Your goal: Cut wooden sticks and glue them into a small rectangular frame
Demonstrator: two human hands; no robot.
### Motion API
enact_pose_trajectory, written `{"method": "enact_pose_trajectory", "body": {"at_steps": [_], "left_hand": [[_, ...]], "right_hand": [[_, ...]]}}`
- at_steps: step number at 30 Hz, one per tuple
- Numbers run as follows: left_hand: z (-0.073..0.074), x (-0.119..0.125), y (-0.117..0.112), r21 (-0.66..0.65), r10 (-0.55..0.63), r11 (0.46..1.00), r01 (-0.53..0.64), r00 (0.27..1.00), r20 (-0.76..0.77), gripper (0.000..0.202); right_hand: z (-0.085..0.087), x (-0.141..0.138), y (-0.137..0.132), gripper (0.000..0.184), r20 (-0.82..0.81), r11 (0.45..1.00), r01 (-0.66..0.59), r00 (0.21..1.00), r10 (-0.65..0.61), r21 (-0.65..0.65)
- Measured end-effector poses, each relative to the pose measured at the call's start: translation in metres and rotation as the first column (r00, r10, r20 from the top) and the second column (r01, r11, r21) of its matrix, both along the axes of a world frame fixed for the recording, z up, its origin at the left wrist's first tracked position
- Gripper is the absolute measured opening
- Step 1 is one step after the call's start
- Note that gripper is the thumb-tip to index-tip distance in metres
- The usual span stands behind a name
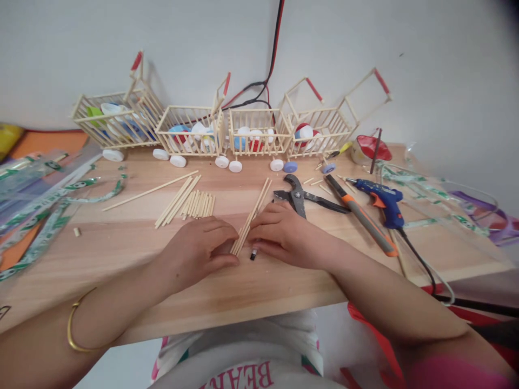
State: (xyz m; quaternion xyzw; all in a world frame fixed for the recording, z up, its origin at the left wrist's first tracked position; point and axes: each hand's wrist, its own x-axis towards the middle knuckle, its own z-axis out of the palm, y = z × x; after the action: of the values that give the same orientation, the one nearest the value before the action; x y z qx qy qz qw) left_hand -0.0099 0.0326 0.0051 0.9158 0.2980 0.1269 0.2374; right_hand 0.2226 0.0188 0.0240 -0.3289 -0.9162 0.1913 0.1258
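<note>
A: State of the left grip?

B: Palm down on the table, fingers loosely curled, tips against the near end of the stick bundle from the left. Cannot tell whether it pinches.

A: Right grip?

B: Same posture, mirrored. Its fingertips meet the bundle from the right. Clenched or merely resting: cannot tell.

A: Bundle position?

B: Flat on the table between both grips, slanting away to the right, far end free.

A: Nearby?

B: A small black piece lies just beside the right fingertips. The pliers are just beyond the right grip, and the loose sticks are beyond the left. An orange-handled tool and a blue glue gun lie further right. Four stick carts stand along the wall.
</note>
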Motion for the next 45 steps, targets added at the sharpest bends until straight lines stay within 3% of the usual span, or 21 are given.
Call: {"method": "enact_pose_trajectory", "body": {"at_steps": [6,11,14,16,17,20,22,24,30,39,45], "left_hand": [[-0.002,-0.001,0.0,0.041,0.006,0.999,-0.007,1.0,0.024,0.032],[-0.003,-0.001,0.001,0.081,0.0,0.997,-0.003,0.999,0.036,0.032],[-0.002,-0.002,0.002,0.091,-0.014,0.996,0.01,0.999,0.038,0.031],[-0.002,-0.002,0.002,0.092,-0.011,0.996,0.007,0.999,0.045,0.03],[-0.001,-0.002,0.002,0.09,-0.013,0.996,0.009,0.999,0.047,0.03],[0.001,-0.002,0.001,0.096,-0.011,0.995,0.006,0.999,0.045,0.03],[0.002,-0.002,0.0,0.099,-0.004,0.995,0.001,0.999,0.038,0.031],[0.003,-0.002,0.0,0.083,0.001,0.997,-0.004,1.0,0.03,0.032],[0.006,-0.001,0.001,0.007,0.025,1.0,-0.025,1.0,-0.019,0.038],[0.0,-0.003,0.002,0.008,0.036,0.999,-0.036,0.998,0.043,0.035],[0.001,-0.003,0.003,-0.019,0.043,0.999,-0.043,0.999,0.016,0.036]], "right_hand": [[0.011,0.002,0.0,0.018,-0.113,0.996,0.038,0.993,-0.029,0.079],[0.048,0.004,-0.023,0.019,-0.19,0.982,0.096,0.98,-0.064,0.163],[0.066,0.028,-0.03,0.019,-0.158,0.96,0.171,0.978,-0.137,0.221],[0.067,0.059,-0.024,0.018,-0.118,0.899,0.317,0.948,-0.295,0.3],[0.064,0.078,-0.018,0.018,-0.1,0.844,0.418,0.907,-0.409,0.337],[0.049,0.139,0.005,0.018,0.023,0.615,0.674,0.666,-0.745,0.409],[0.037,0.173,0.018,0.022,0.138,0.488,0.742,0.483,-0.865,0.46],[0.027,0.196,0.028,0.025,0.166,0.453,0.754,0.429,-0.888,0.476],[0.014,0.221,0.044,0.029,0.213,0.419,0.746,0.362,-0.908,0.518],[0.014,0.223,0.063,0.048,0.314,0.527,0.637,0.426,-0.849,0.562],[0.014,0.214,0.06,0.026,0.258,0.498,0.615,0.439,-0.86,0.612]]}}
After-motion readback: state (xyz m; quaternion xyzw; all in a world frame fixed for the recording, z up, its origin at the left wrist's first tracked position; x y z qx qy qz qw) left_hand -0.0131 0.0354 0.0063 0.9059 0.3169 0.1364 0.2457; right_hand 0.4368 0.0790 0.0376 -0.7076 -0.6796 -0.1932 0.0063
